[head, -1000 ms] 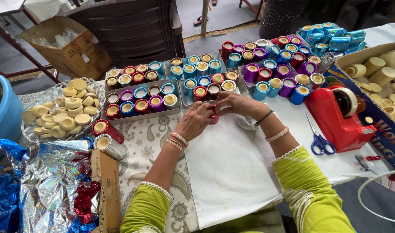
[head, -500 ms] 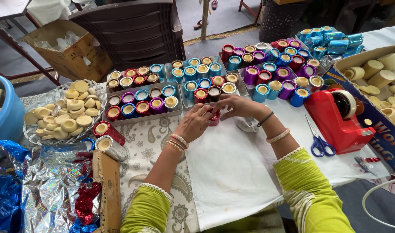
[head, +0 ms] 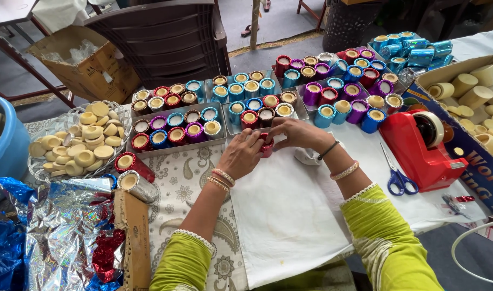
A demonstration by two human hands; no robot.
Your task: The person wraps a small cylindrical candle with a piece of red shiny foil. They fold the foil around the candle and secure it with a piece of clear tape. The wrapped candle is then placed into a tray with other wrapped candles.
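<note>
Here both hands meet over the white cloth (head: 289, 215), just in front of the middle tray (head: 223, 116). Between them sits a small red candle (head: 266, 145), a short foil-wrapped cylinder with a shiny, crinkled red skin. Only a strip of it shows between the fingers, so its top and its wax are hidden. From what shows, its long axis seems to run roughly up and away from the person, but the tilt cannot be told for sure.

The left hand (head: 242, 153) curls its fingers narrowly onto the candle's left side, knuckles up, with bangles at the wrist. The right hand (head: 297, 133) closes over the candle from the right and from above, fingers bent tight, pinching it; a dark band and a pale bangle sit on that wrist. Both sleeves are lime green.

Behind the hands, metal trays hold rows of upright foil candles in red, blue, purple and silver, wax tops showing. To the left a wire basket (head: 44, 173) holds bare pale wax pieces, and two wrapped candles lie on their sides near it. Crumpled foil sheets (head: 58, 226) lie at the near left. To the right stand a red tape dispenser (head: 424, 148) and blue-handled scissors (head: 398, 178) on the tabletop (head: 359, 145).
</note>
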